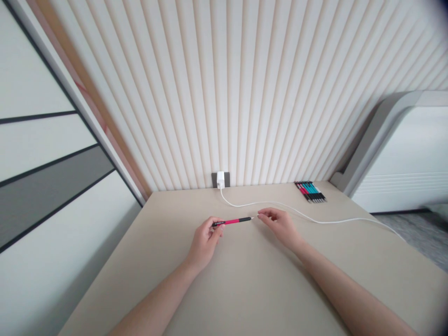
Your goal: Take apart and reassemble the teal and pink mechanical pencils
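My left hand is closed around the rear end of a pink and black pen and keeps it nearly level above the table. A thin pale stub sticks out of the pen's black front end, pointing right. Just beyond it, my right hand pinches a small pale pen tip between thumb and fingers. A narrow gap separates this tip from the pen. Most of the small piece is hidden by the fingers.
Several pink, teal and black pens lie side by side at the table's back right. A white cable runs across the beige table from a charger plugged in at the ribbed wall. A bed's edge stands to the right.
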A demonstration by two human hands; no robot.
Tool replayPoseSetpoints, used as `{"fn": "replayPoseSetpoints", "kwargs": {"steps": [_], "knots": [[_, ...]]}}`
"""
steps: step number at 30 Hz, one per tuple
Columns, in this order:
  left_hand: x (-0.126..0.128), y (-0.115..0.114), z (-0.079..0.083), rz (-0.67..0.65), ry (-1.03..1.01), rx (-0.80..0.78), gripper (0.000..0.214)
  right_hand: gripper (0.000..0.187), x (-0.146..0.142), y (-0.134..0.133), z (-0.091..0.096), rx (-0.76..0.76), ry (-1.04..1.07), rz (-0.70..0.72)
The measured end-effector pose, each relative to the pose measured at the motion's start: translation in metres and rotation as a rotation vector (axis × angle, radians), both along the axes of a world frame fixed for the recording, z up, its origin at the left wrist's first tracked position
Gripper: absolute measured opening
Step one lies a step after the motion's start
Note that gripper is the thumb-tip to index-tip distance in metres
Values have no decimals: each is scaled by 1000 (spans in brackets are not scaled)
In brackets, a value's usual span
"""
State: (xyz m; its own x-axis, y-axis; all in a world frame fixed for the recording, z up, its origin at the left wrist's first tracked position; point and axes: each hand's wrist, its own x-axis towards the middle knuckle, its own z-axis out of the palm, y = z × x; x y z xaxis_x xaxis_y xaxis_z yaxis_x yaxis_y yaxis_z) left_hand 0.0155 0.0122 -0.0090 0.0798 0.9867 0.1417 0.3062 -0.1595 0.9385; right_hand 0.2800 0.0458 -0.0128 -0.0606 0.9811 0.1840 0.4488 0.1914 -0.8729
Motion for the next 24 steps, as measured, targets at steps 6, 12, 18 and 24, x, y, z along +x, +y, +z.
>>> {"fn": "replayPoseSetpoints", "kwargs": {"steps": [6,12,18,24], "knots": [[1,0,0,14,-1,-6,29,37,-9,-7,7,-117,318,109],[2,-1,1,2,12,-5,29,36,-11,-9,4,-136,315,122],[1,-2,2,-16,-2,-11,28,34,-13,-11,3,-141,317,164],[1,-2,2,-21,-21,-8,28,37,-14,-10,3,-141,329,161]]}}
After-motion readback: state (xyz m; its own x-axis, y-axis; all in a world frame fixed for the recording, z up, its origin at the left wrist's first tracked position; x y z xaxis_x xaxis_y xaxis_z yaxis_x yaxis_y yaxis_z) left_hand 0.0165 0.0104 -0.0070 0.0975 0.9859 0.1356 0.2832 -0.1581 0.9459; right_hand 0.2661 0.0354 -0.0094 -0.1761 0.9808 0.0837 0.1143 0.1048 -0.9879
